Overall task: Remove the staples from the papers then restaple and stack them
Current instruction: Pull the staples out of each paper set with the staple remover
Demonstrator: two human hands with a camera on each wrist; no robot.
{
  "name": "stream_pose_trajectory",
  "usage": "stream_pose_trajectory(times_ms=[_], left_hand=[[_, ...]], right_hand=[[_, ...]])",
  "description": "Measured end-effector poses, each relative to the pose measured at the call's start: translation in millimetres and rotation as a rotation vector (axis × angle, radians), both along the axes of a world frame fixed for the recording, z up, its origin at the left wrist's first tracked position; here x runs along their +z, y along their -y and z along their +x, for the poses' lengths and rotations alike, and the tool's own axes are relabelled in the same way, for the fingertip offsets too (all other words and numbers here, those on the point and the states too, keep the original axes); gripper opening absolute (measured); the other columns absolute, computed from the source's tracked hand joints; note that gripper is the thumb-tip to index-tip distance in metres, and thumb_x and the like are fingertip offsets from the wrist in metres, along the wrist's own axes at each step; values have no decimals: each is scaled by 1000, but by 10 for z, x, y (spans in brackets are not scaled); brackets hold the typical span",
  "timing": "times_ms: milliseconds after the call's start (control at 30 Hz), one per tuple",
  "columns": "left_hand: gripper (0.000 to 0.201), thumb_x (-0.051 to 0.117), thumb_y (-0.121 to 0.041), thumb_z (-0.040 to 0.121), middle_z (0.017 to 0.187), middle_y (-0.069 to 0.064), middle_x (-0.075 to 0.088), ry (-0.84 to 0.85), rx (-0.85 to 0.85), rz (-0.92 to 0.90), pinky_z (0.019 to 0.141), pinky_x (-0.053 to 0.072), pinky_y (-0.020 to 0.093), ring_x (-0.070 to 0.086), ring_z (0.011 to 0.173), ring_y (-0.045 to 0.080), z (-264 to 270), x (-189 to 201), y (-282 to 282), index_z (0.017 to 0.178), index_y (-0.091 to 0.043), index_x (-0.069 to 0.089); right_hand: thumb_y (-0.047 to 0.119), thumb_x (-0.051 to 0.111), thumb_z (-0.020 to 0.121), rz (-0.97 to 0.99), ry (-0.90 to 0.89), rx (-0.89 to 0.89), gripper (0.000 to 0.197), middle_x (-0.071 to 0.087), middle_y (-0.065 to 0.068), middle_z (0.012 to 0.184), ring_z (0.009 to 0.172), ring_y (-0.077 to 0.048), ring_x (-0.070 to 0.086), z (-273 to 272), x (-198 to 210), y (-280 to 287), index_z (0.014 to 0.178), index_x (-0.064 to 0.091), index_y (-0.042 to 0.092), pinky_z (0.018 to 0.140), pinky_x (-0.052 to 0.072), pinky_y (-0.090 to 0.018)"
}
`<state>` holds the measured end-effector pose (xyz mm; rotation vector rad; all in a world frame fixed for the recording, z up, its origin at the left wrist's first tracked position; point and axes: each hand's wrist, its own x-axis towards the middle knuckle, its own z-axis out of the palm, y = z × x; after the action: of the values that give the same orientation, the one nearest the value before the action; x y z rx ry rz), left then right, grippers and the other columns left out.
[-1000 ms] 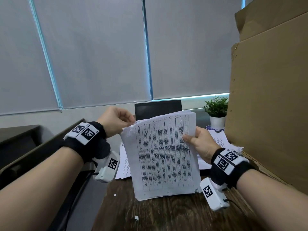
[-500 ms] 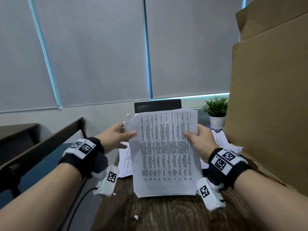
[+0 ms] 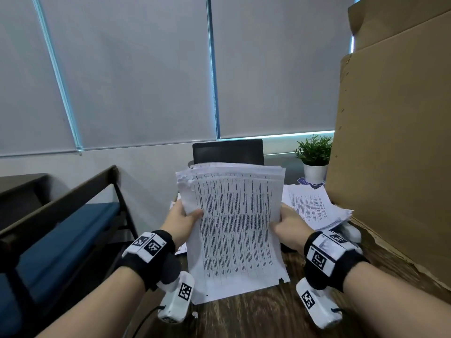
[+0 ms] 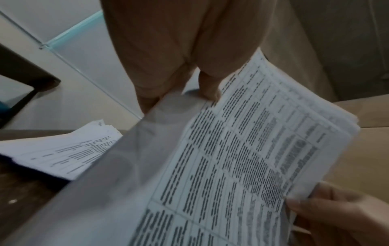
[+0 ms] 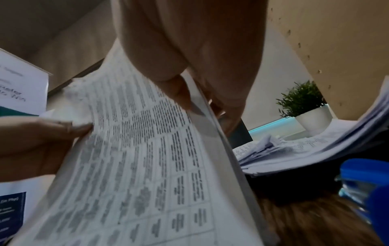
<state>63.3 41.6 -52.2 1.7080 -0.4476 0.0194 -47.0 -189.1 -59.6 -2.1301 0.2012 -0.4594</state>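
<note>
A thick sheaf of printed papers stands nearly upright, its bottom edge down by the dark wooden table. My left hand grips its left edge, thumb on the front page. My right hand grips the right edge, thumb in front, fingers behind. The left wrist view shows the sheaf pinched by my left hand. In the right wrist view my right hand pinches the sheaf. A blue stapler lies on the table at the right.
More printed sheets lie stacked on the table to the right, beside a tall cardboard box. A small potted plant and a black chair back stand behind. Another paper pile lies left. Paper scraps dot the table.
My left hand has come down from the top left corner to the sheaf's left edge and grips it. Both hands have lowered and squared the sheaf upright.
</note>
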Motion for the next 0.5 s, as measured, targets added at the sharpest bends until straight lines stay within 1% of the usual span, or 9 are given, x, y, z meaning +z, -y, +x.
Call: stream_pose_trajectory(times_ms=[33,100,200,267,333,400,433,467,500], left_hand=[[10,56,-8,96,98,3,67,49,35,1,85,52,38,64,95,23,4,36,29,105,-13,55],[4,56,-13,97,93,0,64,147,135,-33,84,49,36,61,90,20,-19,176,89,99,-16,54],[13,58,-25,96,99,4,63,308,282,-27,85,50,39,60,92,25,-62,383,138,102,-16,51],[19,59,-30,95,99,3,63,331,319,-10,82,50,37,61,90,25,-102,424,164,105,-18,49],[23,62,-29,93,96,-1,61,270,299,10,74,47,30,60,82,16,-134,363,196,107,-19,47],[30,66,-23,90,97,-3,61,201,264,101,67,45,26,59,80,10,-143,214,209,112,-17,45],[33,66,-21,89,100,-1,61,164,241,154,69,47,27,61,85,13,-112,110,201,113,-17,44],[34,66,-19,89,104,3,61,121,215,200,73,49,30,62,92,18,-95,22,185,113,-17,42],[33,64,-14,89,105,6,60,61,179,239,77,51,33,62,96,23,-53,-74,166,111,-16,39]], right_hand=[[-9,43,89,14,31,-18,43,64,-3,116,109,-20,59,6,18,-7,124,57,11,88,49,-27],[-5,41,93,34,129,-50,40,64,-1,113,105,-18,61,22,86,-35,124,57,14,77,48,-20],[0,42,93,15,276,-73,33,65,2,105,93,-12,61,33,202,-90,116,58,18,66,48,-16],[-2,42,91,19,312,-44,36,64,3,101,82,-6,59,25,267,-154,115,57,20,59,47,-11],[-1,45,88,8,264,-3,42,64,4,102,82,-7,62,49,253,-198,122,54,22,62,50,-13],[2,52,86,26,131,34,48,64,2,106,87,-13,66,80,124,-194,129,45,22,73,56,-27],[4,56,86,37,54,39,50,63,-1,107,88,-17,66,84,49,-175,130,40,21,77,58,-33],[5,57,86,45,-24,39,51,62,-4,107,87,-19,66,79,-23,-145,130,35,20,77,57,-34],[5,57,86,40,-98,45,52,61,-8,106,84,-21,64,64,-74,-121,129,31,19,72,55,-32]])
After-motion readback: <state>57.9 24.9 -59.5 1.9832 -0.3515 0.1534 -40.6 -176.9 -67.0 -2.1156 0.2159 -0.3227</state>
